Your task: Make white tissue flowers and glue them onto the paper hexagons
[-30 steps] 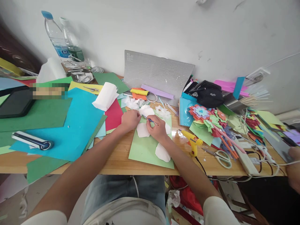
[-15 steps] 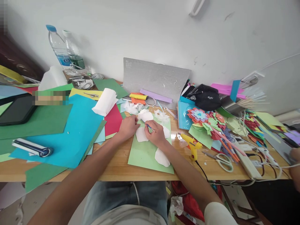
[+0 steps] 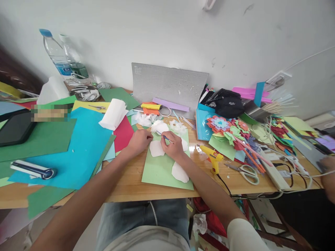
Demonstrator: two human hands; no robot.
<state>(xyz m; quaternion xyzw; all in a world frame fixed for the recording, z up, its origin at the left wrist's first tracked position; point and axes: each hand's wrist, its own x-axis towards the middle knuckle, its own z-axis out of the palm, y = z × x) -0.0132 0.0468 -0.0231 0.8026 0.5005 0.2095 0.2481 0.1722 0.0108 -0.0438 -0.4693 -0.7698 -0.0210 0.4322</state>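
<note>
A light green sheet (image 3: 162,171) lies before me with several white paper pieces on it. My right hand (image 3: 173,144) is closed on a thin blue pen-like tool (image 3: 167,139), whose tip is over the white piece (image 3: 159,127) near the sheet's top. Left of it, my left hand (image 3: 140,140) rests at the sheet's upper left edge, fingers curled; what they hold, if anything, is too small to name. Other white pieces lie beside my right hand (image 3: 157,148) and under my right forearm (image 3: 180,172).
Right of the sheet are a yellow glue gun (image 3: 214,157), scissors (image 3: 248,174) and paper flowers (image 3: 220,124). Blue paper (image 3: 86,146) and a stapler (image 3: 32,169) lie left. A grey mat (image 3: 170,85) leans on the wall. Another person's hand (image 3: 328,172) is at far right.
The view has shifted slightly, moving the scene a little left. The tool in my right hand has tilted, its tip now further up and left over the top white piece. My left hand has barely moved.
</note>
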